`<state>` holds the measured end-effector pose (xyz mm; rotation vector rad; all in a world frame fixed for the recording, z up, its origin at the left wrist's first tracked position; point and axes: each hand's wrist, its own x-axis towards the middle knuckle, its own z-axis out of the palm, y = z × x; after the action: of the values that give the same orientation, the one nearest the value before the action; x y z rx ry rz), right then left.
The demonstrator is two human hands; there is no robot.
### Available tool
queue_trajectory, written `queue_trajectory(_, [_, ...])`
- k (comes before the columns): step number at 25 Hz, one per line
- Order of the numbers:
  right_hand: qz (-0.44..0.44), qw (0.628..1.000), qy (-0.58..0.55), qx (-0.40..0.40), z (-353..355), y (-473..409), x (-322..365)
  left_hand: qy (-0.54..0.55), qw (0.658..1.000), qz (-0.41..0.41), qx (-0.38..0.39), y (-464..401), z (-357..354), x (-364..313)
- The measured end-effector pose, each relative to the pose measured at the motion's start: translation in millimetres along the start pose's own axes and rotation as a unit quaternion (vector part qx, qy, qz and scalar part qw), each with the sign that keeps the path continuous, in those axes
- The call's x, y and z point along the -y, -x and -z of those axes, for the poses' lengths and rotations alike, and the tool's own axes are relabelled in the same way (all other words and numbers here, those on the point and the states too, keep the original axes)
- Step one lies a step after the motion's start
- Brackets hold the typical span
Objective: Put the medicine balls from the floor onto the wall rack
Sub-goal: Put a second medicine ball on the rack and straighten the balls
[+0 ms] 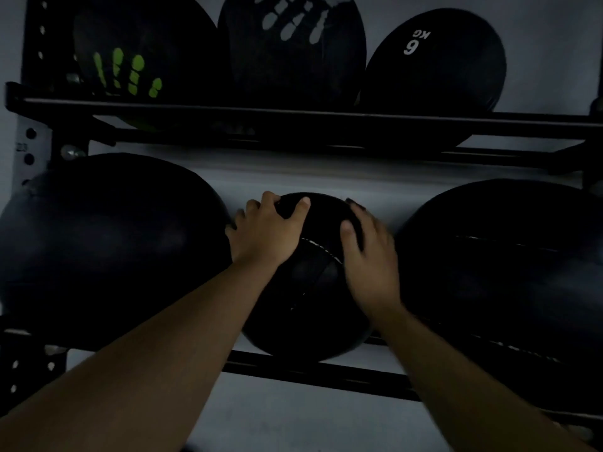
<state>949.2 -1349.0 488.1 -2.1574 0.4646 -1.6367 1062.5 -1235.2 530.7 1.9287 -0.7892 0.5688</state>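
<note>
While both bare arms reach forward in dim light, the scene reads as follows.

Held ball: a small black stitched medicine ball [313,288] sits in the middle of the lower shelf, resting on the black metal rail of the wall rack [326,373], between two larger balls.

Left hand: the left hand [267,233] lies on the upper left of the small ball, fingers [301,207] spread wide and curled over its top, gripping it.

Right hand: the right hand [372,259] presses the ball's upper right side, palm flat on it, fingers wrapped round the far edge; it is slightly blurred.

Lower shelf, left: a large smooth black ball [111,236] stands just beside the left hand, and whether it touches the hand cannot be told.

Lower shelf, right: another large black ball with a pale stitched seam [502,272] stands near the right hand.

Upper shelf: three black balls in a row, one with a green handprint [130,70], one with a grey handprint [293,44], one marked "6 KG" upside down [434,66].

Backdrop: a pale grey wall [293,177] behind the rack.
</note>
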Motion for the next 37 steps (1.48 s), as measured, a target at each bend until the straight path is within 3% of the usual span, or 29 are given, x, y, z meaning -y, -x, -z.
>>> queue_trajectory(3, [0.001, 0.999, 0.033, -0.031, -8.2, 42.0, 1.6, 0.026, 1.0, -0.001, 0.001, -5.2, 0.1, -0.9])
queue_trajectory(6, [-0.007, 0.999, 0.048, -0.016, -5.2, -0.3, 14.0, 0.123, 0.99, -0.058, 0.023, -9.8, 10.5, 5.8])
queue_trajectory(8, [0.012, 0.998, 0.054, 0.031, 2.9, -30.0, 12.9, 0.115, 0.988, -0.102, 0.02, 1.8, 7.9, 15.1])
queue_trajectory(10, [0.035, 0.995, 0.052, 0.083, 5.3, -38.8, 4.9, 0.089, 0.992, -0.082, -0.021, 15.8, -1.7, 23.6])
queue_trajectory(13, [0.039, 0.995, 0.047, 0.08, 3.3, -35.6, -0.6, 0.079, 0.992, -0.082, -0.05, 20.1, -9.4, 26.7])
queue_trajectory(17, [0.031, 0.994, 0.066, 0.081, 7.1, -32.6, 5.4, 0.087, 0.992, -0.093, -0.019, 18.5, -4.4, 27.7])
queue_trajectory(22, [-0.006, 0.98, 0.161, 0.119, 15.1, -37.3, 22.9, -0.043, 0.982, -0.144, 0.111, 5.2, 31.4, 36.3])
queue_trajectory(25, [0.05, 0.971, 0.214, 0.089, 11.9, -45.1, 58.6, -0.099, 0.982, -0.158, 0.026, -11.6, 74.5, 56.1])
queue_trajectory(27, [0.084, 0.976, 0.18, 0.089, -7.4, -39.5, 92.8, -0.124, 0.98, -0.145, -0.051, -28.4, 109.8, 73.3])
queue_trajectory(32, [0.083, 0.984, 0.085, 0.131, -107.3, -6.7, 193.2, -0.107, 0.982, -0.077, -0.139, -68.2, 195.0, 150.9])
queue_trajectory(35, [0.05, 0.98, 0.087, 0.174, -178.4, 8.8, 242.2, -0.025, 0.993, -0.03, -0.109, -89.0, 230.4, 216.5])
queue_trajectory(37, [0.035, 0.975, 0.131, 0.179, -213.5, 20.6, 251.2, 0.053, 0.996, -0.06, -0.046, -92.7, 238.2, 249.9])
